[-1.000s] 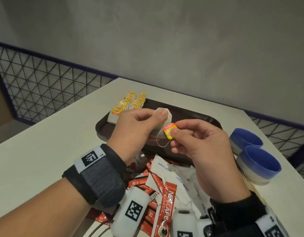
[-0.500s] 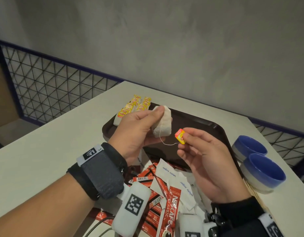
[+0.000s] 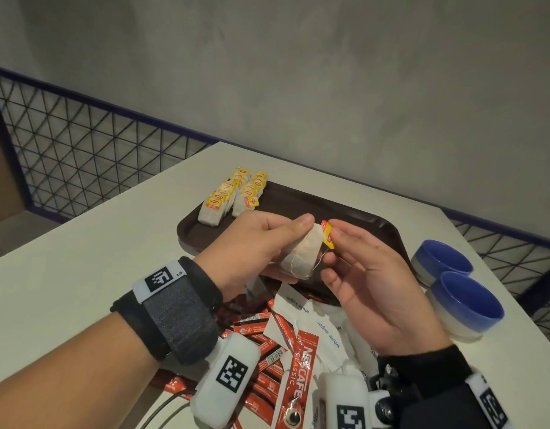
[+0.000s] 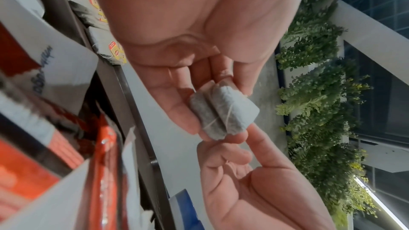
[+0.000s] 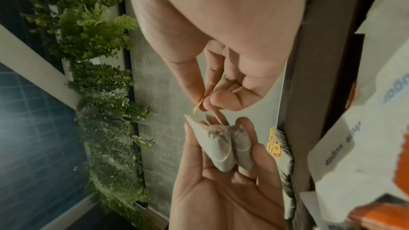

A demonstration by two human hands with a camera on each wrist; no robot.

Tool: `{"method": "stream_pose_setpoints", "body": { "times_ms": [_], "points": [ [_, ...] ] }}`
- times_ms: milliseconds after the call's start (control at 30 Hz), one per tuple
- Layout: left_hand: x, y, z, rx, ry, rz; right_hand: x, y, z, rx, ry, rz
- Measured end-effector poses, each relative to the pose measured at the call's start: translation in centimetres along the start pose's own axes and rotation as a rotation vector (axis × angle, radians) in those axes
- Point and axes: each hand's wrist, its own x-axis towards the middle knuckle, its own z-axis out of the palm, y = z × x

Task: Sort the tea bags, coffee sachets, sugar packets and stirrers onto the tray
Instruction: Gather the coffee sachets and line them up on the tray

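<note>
**What you are wearing on your wrists**

Your left forearm (image 3: 60, 363) is bare up to a wide black wristband (image 3: 171, 311) in the lower left of the head view, with a grey woven strap across it. On top sits a white tag (image 3: 162, 278) printed with a black square code and "LS". A white camera pod (image 3: 225, 379) bearing another black code hangs below, trailing a thin black cable (image 3: 162, 408). Your right wrist, lower right, has a black sleeve (image 3: 422, 370), a white coded tag (image 3: 488, 400) and a second white pod (image 3: 344, 400).

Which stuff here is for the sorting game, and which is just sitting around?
For the job: tea bag in left hand, tag in right hand, tray, sorted tea bags, coffee sachets, sugar packets.

Lying about: two blue bowls.
</note>
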Motion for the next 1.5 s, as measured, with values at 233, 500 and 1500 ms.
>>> {"method": "stream_pose_setpoints", "body": {
  "times_ms": [233,500,1500],
  "points": [
    [-0.13,0.13,-0.09,0.049,-0.039,0.019,0.03,-0.22,-0.16,0.021,0.001,0.041],
    [-0.43,0.37,0.06,0.066,-0.095,0.012,0.21,-0.17,-0.32,0.019,0.018,0.052],
    [-0.29,0.38,-0.23,0.079,-0.078,-0.03,0.15,-0.2,-0.99,-0.255,-0.143,-0.133]
  ]
}}
